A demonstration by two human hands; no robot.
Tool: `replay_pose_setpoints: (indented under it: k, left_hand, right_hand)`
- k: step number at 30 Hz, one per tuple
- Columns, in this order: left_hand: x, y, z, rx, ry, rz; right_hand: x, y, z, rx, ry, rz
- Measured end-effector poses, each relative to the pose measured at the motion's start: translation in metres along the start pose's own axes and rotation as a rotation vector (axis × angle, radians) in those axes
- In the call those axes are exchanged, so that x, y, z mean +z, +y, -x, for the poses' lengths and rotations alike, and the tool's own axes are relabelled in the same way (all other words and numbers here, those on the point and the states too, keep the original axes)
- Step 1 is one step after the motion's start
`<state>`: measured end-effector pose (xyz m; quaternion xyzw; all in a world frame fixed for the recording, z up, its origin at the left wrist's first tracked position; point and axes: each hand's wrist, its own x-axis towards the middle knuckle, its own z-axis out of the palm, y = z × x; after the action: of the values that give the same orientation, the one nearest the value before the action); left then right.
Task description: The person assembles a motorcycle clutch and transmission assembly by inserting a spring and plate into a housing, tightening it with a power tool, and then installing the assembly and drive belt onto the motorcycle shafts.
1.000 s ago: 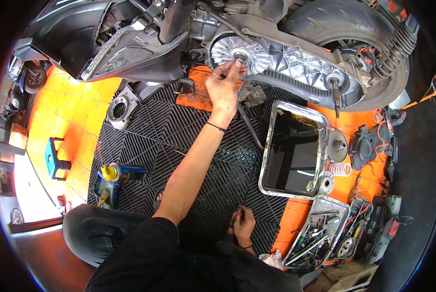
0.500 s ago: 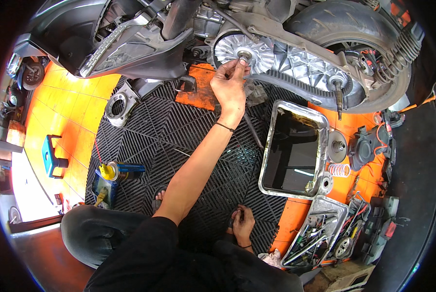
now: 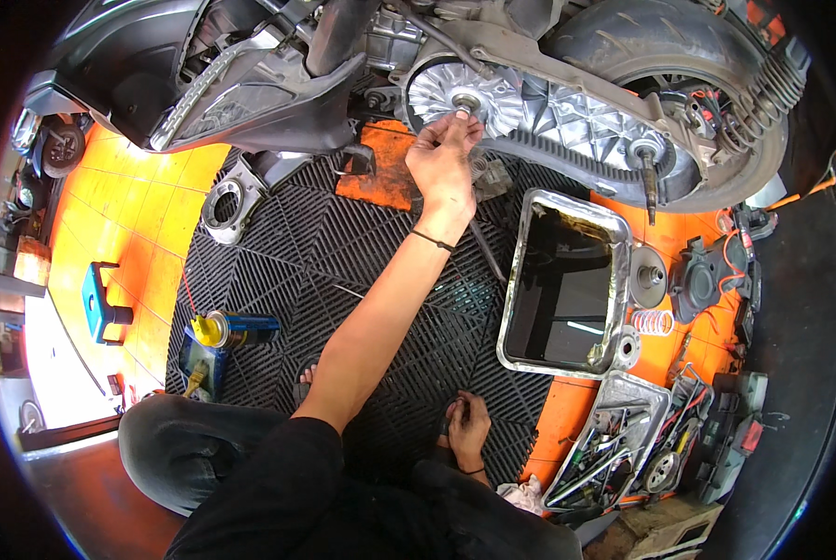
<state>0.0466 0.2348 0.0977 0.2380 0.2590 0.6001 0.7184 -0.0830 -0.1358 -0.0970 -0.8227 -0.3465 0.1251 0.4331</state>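
Observation:
My left hand (image 3: 441, 163) reaches up to the silver finned pulley (image 3: 497, 107), its thumb and fingers pinched on a small metal nut or collar (image 3: 464, 111) at the hub. A black belt (image 3: 558, 161) runs along the open metal casing toward a rear shaft (image 3: 649, 187). My right hand (image 3: 466, 429) is low by my right foot, fingers curled, with whatever it may hold hidden. A metal pan of dark liquid (image 3: 562, 289) lies on the black mat (image 3: 408, 336), right of my left forearm.
Tool trays (image 3: 604, 443), a spring (image 3: 651, 322), a disc part (image 3: 649, 280) and a housing (image 3: 702, 280) lie at the right. At left are a spray can (image 3: 250, 327), a removed metal cover (image 3: 236, 201) and a blue stool (image 3: 100, 303). The scooter's rear tire (image 3: 623, 42) is above.
My left hand has shifted slightly right and stays pinched at the pulley hub. The pulley also appears a little further right in the picture. My right hand stays low, fingers curled.

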Motion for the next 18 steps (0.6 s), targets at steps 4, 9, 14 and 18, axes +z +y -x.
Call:
replay_pose_setpoints:
  k: [4, 9, 14, 18]
  left_hand:
    - [-0.003, 0.002, -0.001, -0.006, -0.042, -0.068]
    - [-0.001, -0.013, -0.001, 0.276, -0.011, -0.177]
    - [-0.005, -0.014, -0.005, 0.377, -0.01, -0.329]
    - [-0.007, -0.001, -0.002, 0.476, -0.028, -0.603]
  right_hand:
    - [0.0, 0.002, 0.001, 0.012, 0.003, -0.007]
    - [0.002, 0.003, 0.001, 0.041, -0.012, -0.054]
    - [0.004, 0.006, 0.004, 0.074, -0.028, -0.082]
    - [-0.001, 0.002, 0.001, -0.018, -0.002, -0.061]
